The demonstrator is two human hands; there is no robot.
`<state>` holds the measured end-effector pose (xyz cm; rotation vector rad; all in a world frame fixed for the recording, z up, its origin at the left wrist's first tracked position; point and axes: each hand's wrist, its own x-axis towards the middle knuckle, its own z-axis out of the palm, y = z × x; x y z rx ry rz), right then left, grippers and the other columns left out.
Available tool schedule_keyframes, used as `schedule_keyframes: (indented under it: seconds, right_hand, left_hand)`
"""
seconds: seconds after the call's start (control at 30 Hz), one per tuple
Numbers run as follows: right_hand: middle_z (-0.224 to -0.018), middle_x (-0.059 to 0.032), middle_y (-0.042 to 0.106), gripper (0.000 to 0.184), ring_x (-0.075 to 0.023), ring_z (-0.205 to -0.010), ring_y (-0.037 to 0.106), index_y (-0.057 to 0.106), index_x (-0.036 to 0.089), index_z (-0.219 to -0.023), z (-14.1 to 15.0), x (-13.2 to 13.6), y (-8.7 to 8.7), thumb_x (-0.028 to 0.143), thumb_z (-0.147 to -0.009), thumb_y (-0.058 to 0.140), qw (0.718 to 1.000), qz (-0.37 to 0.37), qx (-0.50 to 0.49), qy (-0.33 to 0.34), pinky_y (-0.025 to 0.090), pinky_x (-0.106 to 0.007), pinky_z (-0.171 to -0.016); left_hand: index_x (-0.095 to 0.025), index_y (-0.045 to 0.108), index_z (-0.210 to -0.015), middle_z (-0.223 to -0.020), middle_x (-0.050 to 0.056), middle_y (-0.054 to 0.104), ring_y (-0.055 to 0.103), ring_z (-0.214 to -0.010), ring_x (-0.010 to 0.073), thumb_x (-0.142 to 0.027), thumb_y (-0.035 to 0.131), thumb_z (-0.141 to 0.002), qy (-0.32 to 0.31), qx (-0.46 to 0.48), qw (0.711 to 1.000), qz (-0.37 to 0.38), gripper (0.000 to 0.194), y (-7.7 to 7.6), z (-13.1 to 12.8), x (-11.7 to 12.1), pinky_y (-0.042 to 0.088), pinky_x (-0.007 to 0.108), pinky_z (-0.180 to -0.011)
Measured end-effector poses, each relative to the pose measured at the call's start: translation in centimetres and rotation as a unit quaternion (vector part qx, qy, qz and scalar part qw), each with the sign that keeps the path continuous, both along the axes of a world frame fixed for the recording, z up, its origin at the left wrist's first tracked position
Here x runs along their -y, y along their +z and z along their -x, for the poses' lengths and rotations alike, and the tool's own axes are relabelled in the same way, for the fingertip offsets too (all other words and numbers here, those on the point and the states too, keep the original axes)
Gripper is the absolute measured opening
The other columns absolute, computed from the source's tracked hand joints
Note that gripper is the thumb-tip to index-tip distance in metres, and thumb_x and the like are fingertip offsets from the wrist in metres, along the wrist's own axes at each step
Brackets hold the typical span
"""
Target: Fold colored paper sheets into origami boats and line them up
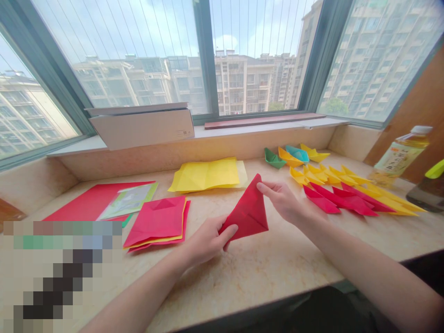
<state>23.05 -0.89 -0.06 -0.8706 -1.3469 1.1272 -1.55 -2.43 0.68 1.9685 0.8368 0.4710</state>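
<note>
A red sheet of paper (pixel 245 210), folded into a triangle, is held up above the stone counter between my two hands. My left hand (pixel 215 236) pinches its lower left corner, thumb on the near face. At the upper right edge, close to the top corner, my right hand (pixel 279 199) grips it between thumb and fingers. To the left lies a stack of red and yellow paper squares (pixel 157 219). Right of my right hand are rows of folded paper boats: red ones (pixel 350 199) in front and yellow ones (pixel 326 175) behind.
Yellow sheets (pixel 208 175) lie behind the paper. Green, orange and blue boats (pixel 274 158) stand near the sill. A bottle (pixel 400 155) stands at right. A red sheet (pixel 83 201) and a clear packet (pixel 128 200) lie left. A white box (pixel 144 127) rests on the sill.
</note>
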Motion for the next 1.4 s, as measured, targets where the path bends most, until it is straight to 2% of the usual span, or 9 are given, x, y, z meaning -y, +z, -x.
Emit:
schedule_keyframes:
  seconds: [0.07, 0.2, 0.33, 0.4, 0.5, 0.6, 0.8, 0.93, 1.4]
  right_hand:
    - [-0.089, -0.0034, 0.076, 0.03, -0.0237, -0.088, 0.067, 0.078, 0.022, -0.093, -0.1, -0.3, -0.1, 0.049, -0.083, 0.068, 0.999, -0.009, -0.018, -0.05, 0.048, -0.037, -0.087]
    - [-0.085, -0.0041, 0.076, 0.028, -0.0242, -0.088, 0.068, 0.077, 0.022, -0.087, -1.0, -1.3, -0.4, 0.048, -0.08, 0.072, 0.992, 0.003, -0.085, -0.091, 0.051, -0.038, -0.085]
    - [-0.083, -0.0046, 0.076, 0.027, -0.0232, -0.084, 0.069, 0.075, 0.021, -0.083, -1.7, -2.2, -1.0, 0.047, -0.076, 0.075, 0.986, 0.026, -0.136, -0.091, 0.054, -0.036, -0.081]
    - [-0.082, -0.005, 0.075, 0.027, -0.0233, -0.083, 0.07, 0.074, 0.02, -0.082, -1.8, -2.3, -1.1, 0.047, -0.075, 0.076, 0.985, 0.038, -0.143, -0.085, 0.054, -0.036, -0.079]
    - [-0.082, -0.0053, 0.076, 0.027, -0.0236, -0.084, 0.07, 0.074, 0.019, -0.082, -1.6, -2.3, -1.3, 0.046, -0.076, 0.076, 0.985, 0.055, -0.143, -0.084, 0.054, -0.036, -0.079]
    - [-0.084, -0.0054, 0.076, 0.026, -0.0232, -0.085, 0.07, 0.074, 0.02, -0.083, -1.5, -2.2, -1.4, 0.044, -0.075, 0.076, 0.984, 0.068, -0.139, -0.089, 0.054, -0.035, -0.079]
    - [-0.089, -0.0057, 0.076, 0.023, -0.0238, -0.084, 0.07, 0.072, 0.021, -0.081, -1.7, -2.3, -1.6, 0.044, -0.078, 0.074, 0.985, 0.089, -0.129, -0.069, 0.054, -0.035, -0.076]
    - [-0.087, -0.0054, 0.076, 0.018, -0.022, -0.081, 0.07, 0.072, 0.021, -0.079, -1.7, -2.3, -1.9, 0.039, -0.079, 0.072, 0.981, 0.12, -0.139, -0.067, 0.053, -0.032, -0.073]
    - [-0.078, -0.005, 0.075, 0.013, -0.0208, -0.074, 0.069, 0.07, 0.02, -0.077, -1.7, -2.4, -2.1, 0.033, -0.079, 0.07, 0.976, 0.141, -0.15, -0.072, 0.052, -0.03, -0.068]
  left_hand:
    - [-0.015, 0.06, -0.092, -0.063, -0.002, 0.06, 0.049, -0.047, 0.0081, -0.044, 0.049, -0.095, 0.035, 0.034, 0.999, 0.017, 0.031, 0.0, 0.0, -0.2, 0.036, 0.019, -0.046]
    - [-0.015, 0.049, -0.127, -0.078, 0.003, 0.067, 0.047, -0.038, 0.0054, -0.043, 0.053, -0.093, 0.082, 0.141, 0.983, 0.082, 0.044, 0.2, 0.3, -0.7, 0.03, 0.017, -0.036]
    - [-0.015, 0.033, -0.145, -0.053, -0.003, 0.061, 0.055, -0.041, 0.0106, -0.038, 0.054, -0.094, 0.068, 0.213, 0.972, 0.076, 0.06, 0.2, 0.6, -0.9, 0.041, 0.018, -0.041]
    - [-0.015, 0.027, -0.148, -0.049, -0.004, 0.06, 0.057, -0.042, 0.0124, -0.037, 0.054, -0.095, 0.063, 0.226, 0.97, 0.066, 0.064, 0.2, 0.7, -0.8, 0.045, 0.02, -0.043]
    - [-0.016, 0.026, -0.149, -0.05, -0.004, 0.06, 0.06, -0.043, 0.0141, -0.037, 0.054, -0.095, 0.068, 0.238, 0.967, 0.061, 0.065, 0.2, 0.7, -0.7, 0.048, 0.021, -0.042]
    - [-0.016, 0.033, -0.146, -0.052, -0.004, 0.059, 0.061, -0.044, 0.0138, -0.037, 0.054, -0.095, 0.059, 0.249, 0.965, 0.058, 0.059, 0.2, 0.8, -0.6, 0.05, 0.023, -0.044]
    - [-0.018, 0.047, -0.133, -0.078, 0.004, 0.068, 0.065, -0.05, 0.013, -0.032, 0.051, -0.095, 0.023, 0.265, 0.962, 0.061, 0.041, 0.1, 0.8, -0.6, 0.054, 0.025, -0.048]
    - [-0.018, 0.052, -0.125, -0.092, 0.008, 0.07, 0.065, -0.051, 0.0126, -0.026, 0.05, -0.093, 0.032, 0.275, 0.96, 0.053, 0.033, 0.0, 0.9, -0.8, 0.054, 0.026, -0.046]
    - [-0.015, 0.057, -0.122, -0.086, 0.007, 0.069, 0.067, -0.053, 0.0119, -0.034, 0.054, -0.095, 0.015, 0.268, 0.963, -0.016, 0.032, -0.2, 1.2, -0.9, 0.056, 0.024, -0.049]
